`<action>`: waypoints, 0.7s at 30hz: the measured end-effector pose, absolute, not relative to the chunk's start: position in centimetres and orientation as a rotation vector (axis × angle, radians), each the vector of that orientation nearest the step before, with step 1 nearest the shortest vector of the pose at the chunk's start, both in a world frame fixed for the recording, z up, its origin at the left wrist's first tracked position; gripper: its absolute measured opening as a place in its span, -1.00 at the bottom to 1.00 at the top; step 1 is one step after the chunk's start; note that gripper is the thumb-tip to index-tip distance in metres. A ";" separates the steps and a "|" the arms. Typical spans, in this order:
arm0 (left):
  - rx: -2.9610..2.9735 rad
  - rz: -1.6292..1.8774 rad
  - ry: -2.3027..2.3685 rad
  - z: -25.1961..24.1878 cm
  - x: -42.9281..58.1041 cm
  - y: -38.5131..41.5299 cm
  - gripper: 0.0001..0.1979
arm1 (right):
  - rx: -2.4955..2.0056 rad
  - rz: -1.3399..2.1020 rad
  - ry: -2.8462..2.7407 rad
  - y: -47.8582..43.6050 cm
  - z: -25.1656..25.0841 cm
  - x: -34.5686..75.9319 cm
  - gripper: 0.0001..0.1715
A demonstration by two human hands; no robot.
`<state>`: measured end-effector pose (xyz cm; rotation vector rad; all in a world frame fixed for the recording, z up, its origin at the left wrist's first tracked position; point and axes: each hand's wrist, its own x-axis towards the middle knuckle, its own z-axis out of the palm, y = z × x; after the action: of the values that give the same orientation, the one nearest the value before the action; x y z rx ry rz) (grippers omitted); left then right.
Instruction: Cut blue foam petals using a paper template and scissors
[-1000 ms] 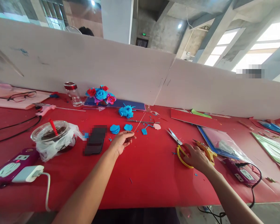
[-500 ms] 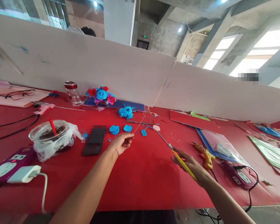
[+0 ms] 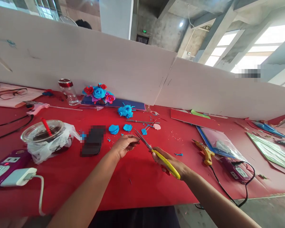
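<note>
My left hand (image 3: pixel 127 146) has its fingers pinched round a thin pale wire (image 3: pixel 150 125), which slants up to the right. In my right hand (image 3: pixel 167 161) is a pair of scissors with yellow handles (image 3: pixel 166 163); its blades point up-left, close to my left fingertips. Just beyond the blades lie a small blue petal (image 3: pixel 144 131) and a pale pink piece (image 3: pixel 156 126). Blue petal stacks (image 3: pixel 113 129) sit beyond my left hand. Behind them are a bundle of thin wires (image 3: pixel 142 121) and a bunch of blue flowers (image 3: pixel 125 110).
To the left are a phone (image 3: pixel 93 141), a lidded drink cup (image 3: pixel 44 131), a purple power strip (image 3: pixel 10 161) and a pink glue gun (image 3: pixel 38 108). A yellow glue gun (image 3: pixel 206 155) lies right. A glass bottle (image 3: pixel 70 93) and flower arrangement (image 3: pixel 99 93) stand near the white partition (image 3: pixel 97 57).
My right hand has brought the scissors left and nearer, so the blades are now beside my left fingers. A blue scrap now shows on the table right of the scissors. My left hand stays pinched.
</note>
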<state>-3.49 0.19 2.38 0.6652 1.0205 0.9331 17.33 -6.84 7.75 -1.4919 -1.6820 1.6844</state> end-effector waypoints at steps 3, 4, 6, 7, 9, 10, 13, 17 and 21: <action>0.723 0.906 1.040 2.5 -3.3 0.0 -0.88 | -1.519 1.684 -1.671 -7.0 7.9 16.8 -0.37; 0.735 0.896 1.044 2.6 -3.3 -0.1 -0.87 | -1.535 1.686 -1.672 -7.1 8.0 16.7 -0.37; 0.751 0.883 1.045 2.7 -3.3 -0.2 -0.87 | -1.564 1.676 -1.678 -7.2 7.9 16.6 -0.37; 0.757 0.882 1.047 2.8 -3.2 -0.2 -0.87 | -1.577 1.661 -1.683 -7.2 7.9 16.6 -0.38; 0.761 0.887 1.059 2.9 -3.1 -0.3 -0.86 | -1.598 1.623 -1.692 -7.2 7.9 16.6 -0.38; 0.763 0.894 1.071 2.9 -3.0 -0.3 -0.86 | -1.607 1.611 -1.697 -7.3 7.9 16.5 -0.39; 0.780 0.922 1.094 2.9 -2.8 -0.4 -0.84 | -1.621 1.603 -1.703 -7.4 8.1 16.5 -0.41; 0.795 0.936 1.098 2.7 -2.7 -0.4 -0.83 | -1.630 1.580 -1.716 -7.4 8.2 16.5 -0.43; 0.791 0.940 1.093 2.7 -2.6 -0.4 -0.83 | -1.604 1.587 -1.737 -7.3 8.2 16.3 -0.43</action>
<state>-2.60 -0.39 2.69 0.7913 1.0928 0.9402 16.34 -7.26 8.17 -1.6038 -1.7374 1.5870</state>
